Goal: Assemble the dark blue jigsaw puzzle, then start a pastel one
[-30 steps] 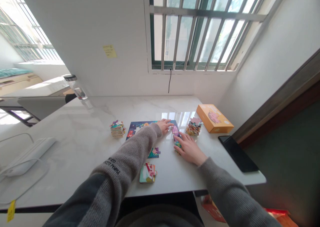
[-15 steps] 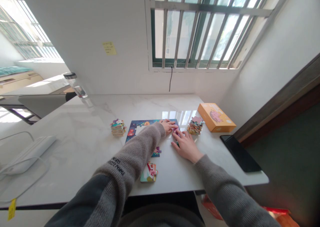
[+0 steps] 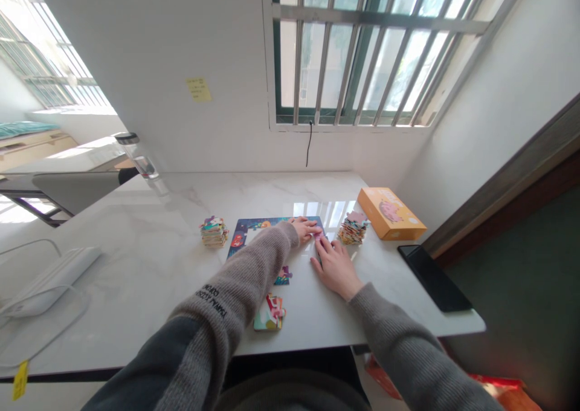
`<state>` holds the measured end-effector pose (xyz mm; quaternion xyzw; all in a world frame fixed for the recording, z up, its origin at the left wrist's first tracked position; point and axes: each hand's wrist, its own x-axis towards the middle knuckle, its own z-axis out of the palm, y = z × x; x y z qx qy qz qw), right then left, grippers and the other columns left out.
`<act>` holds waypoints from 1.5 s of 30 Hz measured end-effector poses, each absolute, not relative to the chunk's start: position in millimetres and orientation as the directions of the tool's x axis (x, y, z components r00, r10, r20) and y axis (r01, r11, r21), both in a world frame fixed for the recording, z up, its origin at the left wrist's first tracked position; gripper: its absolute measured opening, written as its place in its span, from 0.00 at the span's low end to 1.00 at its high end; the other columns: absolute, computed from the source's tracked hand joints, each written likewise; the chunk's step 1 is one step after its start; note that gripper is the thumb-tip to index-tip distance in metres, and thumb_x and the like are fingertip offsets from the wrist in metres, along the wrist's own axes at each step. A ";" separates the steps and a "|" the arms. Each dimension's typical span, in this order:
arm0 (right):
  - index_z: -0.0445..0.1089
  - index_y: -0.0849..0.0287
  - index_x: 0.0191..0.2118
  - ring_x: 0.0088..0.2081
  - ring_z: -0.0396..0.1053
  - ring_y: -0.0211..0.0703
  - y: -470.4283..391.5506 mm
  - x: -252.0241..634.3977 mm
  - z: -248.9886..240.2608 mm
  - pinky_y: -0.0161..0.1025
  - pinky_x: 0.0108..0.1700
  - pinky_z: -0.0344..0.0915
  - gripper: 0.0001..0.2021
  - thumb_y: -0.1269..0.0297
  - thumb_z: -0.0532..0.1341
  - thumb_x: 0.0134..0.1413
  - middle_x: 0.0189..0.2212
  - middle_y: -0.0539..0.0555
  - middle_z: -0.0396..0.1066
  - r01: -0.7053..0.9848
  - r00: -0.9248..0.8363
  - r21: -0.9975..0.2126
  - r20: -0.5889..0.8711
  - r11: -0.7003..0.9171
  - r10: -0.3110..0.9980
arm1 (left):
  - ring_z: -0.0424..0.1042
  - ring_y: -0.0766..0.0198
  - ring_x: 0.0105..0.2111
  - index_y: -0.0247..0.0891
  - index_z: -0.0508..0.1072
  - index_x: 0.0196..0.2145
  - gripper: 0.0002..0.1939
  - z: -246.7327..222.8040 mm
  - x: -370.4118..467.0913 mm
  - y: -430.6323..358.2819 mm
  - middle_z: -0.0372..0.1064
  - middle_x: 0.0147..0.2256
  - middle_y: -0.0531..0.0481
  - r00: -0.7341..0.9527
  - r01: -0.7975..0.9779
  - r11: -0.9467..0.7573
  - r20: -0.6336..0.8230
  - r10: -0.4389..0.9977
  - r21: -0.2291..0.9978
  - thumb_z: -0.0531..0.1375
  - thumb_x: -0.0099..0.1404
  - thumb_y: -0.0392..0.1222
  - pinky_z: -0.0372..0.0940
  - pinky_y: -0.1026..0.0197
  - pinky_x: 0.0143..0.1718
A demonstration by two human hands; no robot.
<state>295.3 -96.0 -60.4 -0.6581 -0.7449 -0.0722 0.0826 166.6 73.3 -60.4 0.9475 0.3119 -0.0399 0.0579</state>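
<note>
Flat, partly assembled dark-blue puzzle (image 3: 238, 240)

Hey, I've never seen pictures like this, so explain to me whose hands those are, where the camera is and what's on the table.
There's no machine here: a person works bare-handed, and the camera sits on their head, looking forward and down. The left hand and right hand meet at the right side of a partly built jigsaw puzzle. The fingers hide whether either grips a piece. On the white table, a stack of pieces stands left of the puzzle, another stack right, and a lower pile nearer the person. An orange box lies farther right.
</note>
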 end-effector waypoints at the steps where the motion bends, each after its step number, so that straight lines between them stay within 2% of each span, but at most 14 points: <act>1: 0.58 0.63 0.67 0.56 0.58 0.60 -95.5 295.4 -59.8 0.51 0.58 0.56 0.28 0.54 0.51 0.68 0.66 0.63 0.58 0.992 -0.126 -0.004 0.219 0.130 0.968 | 0.52 0.49 0.67 0.63 0.61 0.65 0.26 -59.5 166.5 72.8 0.52 0.69 0.60 0.801 0.598 -0.796 -0.112 0.589 0.089 0.53 0.71 0.46 0.50 0.39 0.67; 4: 0.59 0.65 0.66 0.56 0.58 0.58 -93.2 297.7 -58.4 0.51 0.59 0.56 0.27 0.55 0.52 0.68 0.66 0.62 0.58 0.985 -0.158 -0.027 0.214 0.168 0.964 | 0.53 0.50 0.67 0.64 0.61 0.64 0.26 -56.9 166.5 70.9 0.52 0.69 0.60 0.792 0.610 -0.786 -0.110 0.601 0.099 0.54 0.71 0.46 0.49 0.40 0.68; 10: 0.61 0.65 0.65 0.56 0.58 0.59 -90.4 306.1 -59.7 0.53 0.61 0.57 0.27 0.55 0.54 0.67 0.65 0.62 0.60 0.967 -0.213 -0.094 0.226 0.239 0.950 | 0.53 0.47 0.67 0.61 0.61 0.65 0.27 -55.0 166.7 69.5 0.51 0.69 0.59 0.798 0.603 -0.790 -0.118 0.591 0.113 0.54 0.70 0.44 0.50 0.35 0.66; 16: 0.51 0.60 0.70 0.65 0.54 0.55 -100.1 321.4 -70.5 0.55 0.66 0.56 0.29 0.59 0.52 0.68 0.66 0.62 0.58 0.912 -0.222 -0.284 0.265 0.296 0.938 | 0.53 0.47 0.67 0.57 0.63 0.63 0.25 -54.6 164.9 69.5 0.53 0.69 0.56 0.808 0.589 -0.795 -0.097 0.581 0.147 0.55 0.70 0.44 0.51 0.37 0.66; 19: 0.51 0.58 0.71 0.67 0.54 0.53 -113.9 332.1 -76.3 0.55 0.67 0.56 0.28 0.58 0.50 0.69 0.66 0.62 0.57 0.894 -0.200 -0.342 0.275 0.290 0.940 | 0.54 0.48 0.66 0.57 0.66 0.61 0.22 -54.5 164.3 68.1 0.54 0.69 0.57 0.813 0.582 -0.800 -0.086 0.576 0.149 0.55 0.70 0.49 0.51 0.39 0.66; 23: 0.56 0.56 0.69 0.68 0.54 0.54 -133.5 342.8 -78.9 0.55 0.68 0.54 0.28 0.54 0.54 0.68 0.67 0.60 0.57 0.908 -0.232 -0.288 0.258 0.304 0.938 | 0.53 0.45 0.66 0.57 0.69 0.57 0.21 -53.6 163.7 66.5 0.54 0.68 0.56 0.828 0.559 -0.814 -0.065 0.556 0.160 0.55 0.69 0.60 0.51 0.38 0.66; 29: 0.59 0.52 0.68 0.67 0.55 0.54 -137.6 349.9 -74.4 0.57 0.68 0.55 0.27 0.52 0.56 0.66 0.67 0.58 0.58 0.910 -0.261 -0.264 0.232 0.319 0.937 | 0.52 0.38 0.66 0.54 0.69 0.56 0.29 -48.0 161.5 62.6 0.54 0.68 0.52 0.838 0.544 -0.817 -0.074 0.540 0.191 0.59 0.62 0.68 0.50 0.32 0.64; 34: 0.62 0.51 0.66 0.65 0.58 0.54 -130.9 353.0 -70.1 0.57 0.66 0.57 0.27 0.52 0.58 0.65 0.65 0.59 0.61 0.898 -0.262 -0.298 0.230 0.324 0.937 | 0.51 0.39 0.66 0.53 0.65 0.60 0.32 -46.3 160.1 58.7 0.53 0.69 0.51 0.833 0.549 -0.812 -0.061 0.549 0.199 0.59 0.63 0.67 0.48 0.31 0.65; 39: 0.63 0.51 0.65 0.65 0.57 0.54 -129.5 354.2 -66.5 0.56 0.66 0.56 0.26 0.53 0.60 0.63 0.65 0.59 0.61 0.889 -0.273 -0.319 0.207 0.329 0.939 | 0.51 0.39 0.67 0.54 0.66 0.59 0.30 -48.8 161.1 60.1 0.53 0.69 0.52 0.830 0.555 -0.809 -0.069 0.553 0.197 0.59 0.63 0.66 0.47 0.31 0.65; 43: 0.64 0.53 0.63 0.65 0.57 0.53 -130.2 353.6 -64.4 0.55 0.66 0.56 0.25 0.54 0.59 0.63 0.65 0.59 0.61 0.889 -0.270 -0.321 0.210 0.327 0.940 | 0.52 0.43 0.67 0.52 0.66 0.60 0.28 -50.7 159.7 61.1 0.55 0.68 0.49 0.837 0.543 -0.816 -0.050 0.544 0.198 0.56 0.67 0.63 0.49 0.34 0.65; 45: 0.64 0.53 0.63 0.65 0.57 0.53 -130.8 353.3 -63.7 0.55 0.66 0.56 0.24 0.54 0.59 0.64 0.65 0.59 0.61 0.888 -0.273 -0.322 0.208 0.329 0.939 | 0.53 0.47 0.67 0.50 0.66 0.61 0.27 -49.2 154.2 60.5 0.57 0.67 0.47 0.834 0.544 -0.815 -0.024 0.551 0.202 0.56 0.68 0.60 0.49 0.38 0.67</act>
